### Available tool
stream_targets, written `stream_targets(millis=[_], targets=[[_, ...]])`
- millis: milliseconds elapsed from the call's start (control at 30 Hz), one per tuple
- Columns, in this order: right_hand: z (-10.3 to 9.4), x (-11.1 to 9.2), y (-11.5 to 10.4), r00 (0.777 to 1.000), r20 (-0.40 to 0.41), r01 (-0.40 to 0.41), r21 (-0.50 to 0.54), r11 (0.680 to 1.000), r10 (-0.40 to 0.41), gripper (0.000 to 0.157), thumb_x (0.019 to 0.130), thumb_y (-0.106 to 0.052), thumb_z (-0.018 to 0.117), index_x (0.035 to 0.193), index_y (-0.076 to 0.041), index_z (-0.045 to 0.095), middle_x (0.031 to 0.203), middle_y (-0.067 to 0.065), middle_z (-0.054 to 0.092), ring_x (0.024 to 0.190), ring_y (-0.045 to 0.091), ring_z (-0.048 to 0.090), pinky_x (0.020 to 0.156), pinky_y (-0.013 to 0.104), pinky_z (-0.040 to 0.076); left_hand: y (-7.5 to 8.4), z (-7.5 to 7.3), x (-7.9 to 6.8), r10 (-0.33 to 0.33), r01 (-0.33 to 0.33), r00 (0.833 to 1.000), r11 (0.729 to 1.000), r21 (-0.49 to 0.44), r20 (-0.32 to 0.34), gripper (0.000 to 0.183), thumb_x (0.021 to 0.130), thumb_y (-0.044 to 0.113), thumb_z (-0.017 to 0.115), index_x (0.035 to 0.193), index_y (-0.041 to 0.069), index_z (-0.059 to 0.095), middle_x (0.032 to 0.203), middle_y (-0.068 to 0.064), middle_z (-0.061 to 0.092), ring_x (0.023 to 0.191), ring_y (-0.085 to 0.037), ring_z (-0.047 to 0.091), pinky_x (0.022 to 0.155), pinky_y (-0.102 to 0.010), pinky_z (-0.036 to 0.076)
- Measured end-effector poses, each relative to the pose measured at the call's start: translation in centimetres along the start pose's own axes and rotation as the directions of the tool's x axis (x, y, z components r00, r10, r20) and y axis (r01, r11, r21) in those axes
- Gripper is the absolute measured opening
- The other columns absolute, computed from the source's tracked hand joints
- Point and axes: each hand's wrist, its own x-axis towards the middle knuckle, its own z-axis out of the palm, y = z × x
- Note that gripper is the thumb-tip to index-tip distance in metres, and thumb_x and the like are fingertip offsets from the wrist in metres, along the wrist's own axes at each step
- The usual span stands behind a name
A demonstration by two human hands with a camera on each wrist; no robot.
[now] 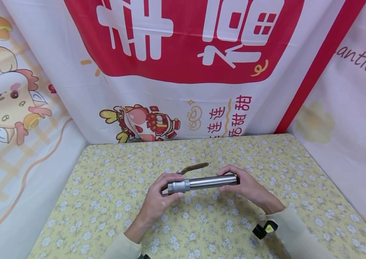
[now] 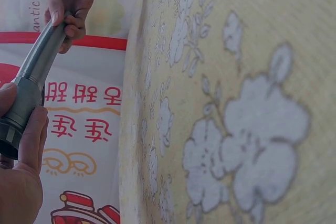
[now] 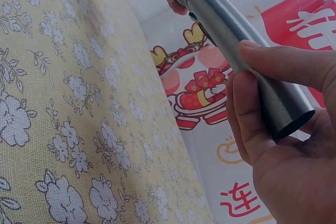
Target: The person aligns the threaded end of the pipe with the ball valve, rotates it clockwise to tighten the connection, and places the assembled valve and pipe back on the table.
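A metal ball valve [image 1: 179,186] with a lever handle [image 1: 195,167] is joined end to end with a straight steel pipe [image 1: 212,182]. My left hand [image 1: 158,198] grips the valve body, thumb on the near side and fingers over the far side. Around the pipe's right end curl the fingers and thumb of my right hand [image 1: 242,185]. Seen from the right wrist, the pipe [image 3: 220,22] shows an open hollow end beside the palm. In the left wrist view the valve [image 2: 23,95] lies between thumb and fingers. The joint's threads are hidden.
Below the hands spreads a table with a yellow floral cloth [image 1: 105,205]. A printed white and red curtain [image 1: 183,108] hangs along its far edge, with more printed fabric [image 1: 14,172] at the left and right sides. A small black strap piece [image 1: 265,229] sits by the right sleeve.
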Motion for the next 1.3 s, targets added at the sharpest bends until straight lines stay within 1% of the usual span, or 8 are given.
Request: stream_targets(millis=[200,400,500,667,867,1000,1167,1300], targets=[[-0.09,-0.05,0.1,1.0,-0.005,-0.005,-0.017,1.0,0.005,0.039,0.101,-0.015,0.08,0.136,-0.008,0.064,0.132,0.022,0.063,0.104,0.028,0.066,0.086,0.043,0.061,-0.11,0.0,0.06,-0.008,0.008,1.0,1.0,0.012,0.003,0.049,0.09,0.002,0.085,0.137,0.009,0.072,0.149,-0.009,0.062,0.126,-0.033,0.061,0.099,-0.031,0.063],[-0.19,-0.04,0.15,1.0,-0.017,-0.008,-0.029,1.0,0.008,0.039,0.101,-0.017,0.08,0.136,-0.011,0.066,0.131,0.02,0.064,0.104,0.028,0.066,0.085,0.038,0.061,-0.12,0.02,0.21,-0.016,0.016,1.0,1.0,0.027,0.002,0.047,0.091,0.006,0.086,0.134,0.018,0.075,0.149,-0.007,0.062,0.126,-0.032,0.062,0.099,-0.031,0.062],[-0.26,-0.06,0.16,1.0,-0.022,-0.003,-0.036,0.999,0.002,0.039,0.101,-0.018,0.08,0.136,-0.011,0.066,0.132,0.02,0.064,0.103,0.028,0.066,0.084,0.036,0.06,-0.09,0.04,0.26,-0.015,0.015,1.0,1.0,0.028,0.003,0.047,0.09,0.007,0.087,0.135,0.016,0.074,0.149,-0.007,0.062,0.126,-0.032,0.062,0.099,-0.031,0.063],[-0.33,-0.18,0.19,1.0,-0.023,-0.007,-0.039,0.999,0.006,0.039,0.102,-0.021,0.079,0.137,-0.012,0.067,0.129,0.021,0.066,0.101,0.032,0.065,0.083,0.039,0.06,0.0,0.11,0.26,-0.017,0.017,1.0,1.0,0.018,0.006,0.048,0.091,0.007,0.087,0.136,0.01,0.073,0.149,-0.009,0.061,0.126,-0.033,0.062,0.097,-0.031,0.064],[-0.3,-0.32,0.08,0.999,-0.025,-0.028,-0.025,0.999,0.027,0.038,0.103,-0.023,0.079,0.138,-0.013,0.067,0.128,0.018,0.068,0.101,0.03,0.066,0.086,0.044,0.061,0.06,0.15,0.22,-0.017,0.017,1.0,1.0,0.008,0.01,0.048,0.091,0.008,0.087,0.137,0.009,0.072,0.149,-0.009,0.061,0.126,-0.034,0.061,0.096,-0.031,0.065],[-0.3,-0.34,0.0,0.999,-0.028,-0.038,-0.022,0.999,0.037,0.037,0.103,-0.025,0.079,0.137,-0.016,0.068,0.127,0.016,0.069,0.101,0.029,0.067,0.087,0.045,0.061,0.03,0.11,0.21,-0.016,0.016,1.0,1.0,0.009,0.01,0.047,0.091,0.008,0.087,0.136,0.012,0.073,0.149,-0.008,0.062,0.126,-0.033,0.061,0.097,-0.031,0.064],[-0.29,-0.31,-0.05,0.999,-0.029,-0.041,-0.02,0.999,0.041,0.037,0.103,-0.027,0.079,0.137,-0.017,0.069,0.125,0.015,0.07,0.098,0.03,0.065,0.084,0.043,0.06,-0.03,0.07,0.21,-0.013,0.013,1.0,1.0,0.008,0.009,0.046,0.091,0.008,0.086,0.135,0.018,0.074,0.149,-0.008,0.062,0.127,-0.033,0.061,0.098,-0.031,0.064],[-0.37,-0.24,-0.08,0.998,-0.035,-0.061,-0.016,0.998,0.06,0.038,0.102,-0.029,0.079,0.137,-0.017,0.07,0.125,0.015,0.069,0.094,0.025,0.062,0.081,0.041,0.059,-0.06,0.03,0.2,-0.01,0.01,1.0,1.0,-0.001,0.011,0.046,0.092,0.008,0.086,0.135,0.015,0.074,0.149,-0.009,0.062,0.127,-0.033,0.061,0.098,-0.031,0.064]])
